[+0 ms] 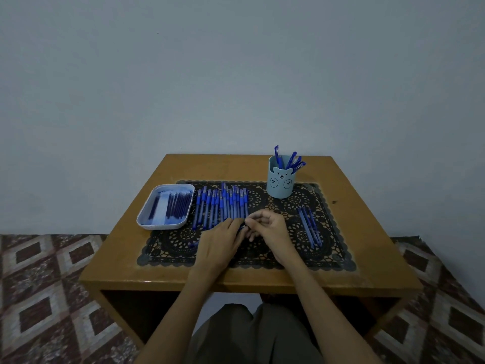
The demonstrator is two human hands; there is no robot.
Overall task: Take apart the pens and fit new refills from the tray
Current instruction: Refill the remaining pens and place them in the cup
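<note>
Mid-counter (183, 166), on the lace mat (288, 248), the right hand (273, 229) pinches what looks like a pen (242, 227) in curled fingers (258, 219). The left hand (223, 237) meets it, grasp unclear. Refills (178, 206) lie in the tray (143, 216) at left.

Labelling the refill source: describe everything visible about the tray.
The tray is shallow, rectangular with rounded corners, pale and plastic-looking, white rim, bluish inside. It lies flat at the table's left, partly over the mat's left edge. Dark blue refills lie lengthwise inside: a bunch toward its right wall, one or two apart at left. The pens lie in a row just right of it. Neither the left hand nor the right hand touches it.
</note>
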